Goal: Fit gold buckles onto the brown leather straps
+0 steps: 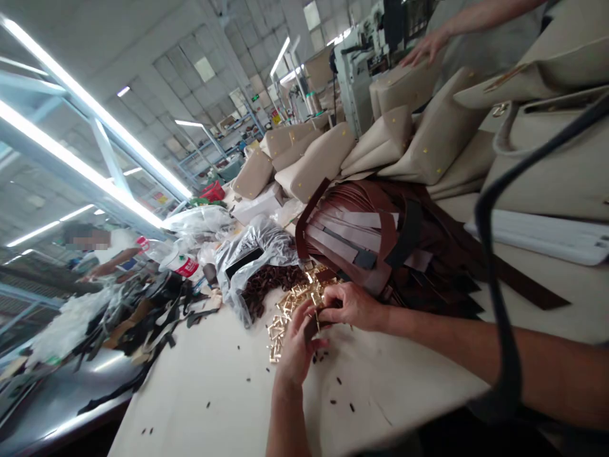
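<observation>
My left hand and my right hand meet at the near side of a heap of gold metal buckles. Between them is a small brown leather strap, with a bit of gold metal showing at its edge. My left fingers are closed round the strap, and my right thumb and fingers pinch at its other side. The fingers partly cover it. Just behind lies a large bundle of brown leather strips. Small dark brown pieces spill from a clear plastic bag beside the buckles.
Beige bags line the table's far side, where another person's hand rests on one. Scraps and a white-and-red tub lie left. Tiny dark bits dot the white tabletop. A dark loop crosses the right foreground.
</observation>
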Demonstrator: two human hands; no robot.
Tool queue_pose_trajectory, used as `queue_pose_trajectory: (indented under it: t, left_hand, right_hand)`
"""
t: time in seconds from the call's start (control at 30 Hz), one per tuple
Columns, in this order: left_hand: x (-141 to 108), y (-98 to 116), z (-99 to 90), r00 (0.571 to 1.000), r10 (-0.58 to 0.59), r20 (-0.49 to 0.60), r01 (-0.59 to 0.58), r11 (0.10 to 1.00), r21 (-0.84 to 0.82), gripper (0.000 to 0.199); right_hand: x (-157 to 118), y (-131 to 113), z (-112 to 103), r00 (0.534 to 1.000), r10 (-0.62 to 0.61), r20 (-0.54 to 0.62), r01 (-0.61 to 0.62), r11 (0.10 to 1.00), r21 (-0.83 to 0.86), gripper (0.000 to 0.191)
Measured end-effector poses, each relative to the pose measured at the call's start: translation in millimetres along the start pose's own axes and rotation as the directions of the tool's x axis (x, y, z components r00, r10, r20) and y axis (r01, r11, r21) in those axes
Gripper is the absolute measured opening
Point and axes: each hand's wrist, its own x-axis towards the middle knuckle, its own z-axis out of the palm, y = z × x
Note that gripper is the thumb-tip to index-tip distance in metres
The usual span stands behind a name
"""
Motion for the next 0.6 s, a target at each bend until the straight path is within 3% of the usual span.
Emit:
queue_pose_trajectory:
  t: [0.1,0.23,0.4,0.5,0.6]
  left_hand:
    - [0,-4,0.1,0.996,-0.013,0.090,0.009,0.999,0.040,0.049]
    - [6,-8,-9.2,0.987,0.058,0.149,-0.068,0.995,0.066,0.034]
    - [7,-4,-18.0,0.983,0.062,0.173,-0.076,0.994,0.076,0.039]
    - [2,1,-13.8,0.973,0.062,0.222,-0.083,0.993,0.084,0.043]
    - [-1,3,-9.4,0.963,0.049,0.266,-0.082,0.990,0.114,0.041]
  right_hand:
    - [-1,-2,-2,0.999,0.008,0.048,-0.011,0.998,0.062,0.037]
    - [-4,6,-3,0.996,-0.004,0.092,0.003,1.000,0.006,0.038]
    - [-4,13,-6,0.991,0.026,0.134,-0.027,1.000,0.006,0.041]
    - [-3,3,-10,0.994,0.007,0.110,-0.009,1.000,0.013,0.045]
    - [-6,-16,-15,0.998,0.000,0.069,0.007,0.995,-0.098,0.045]
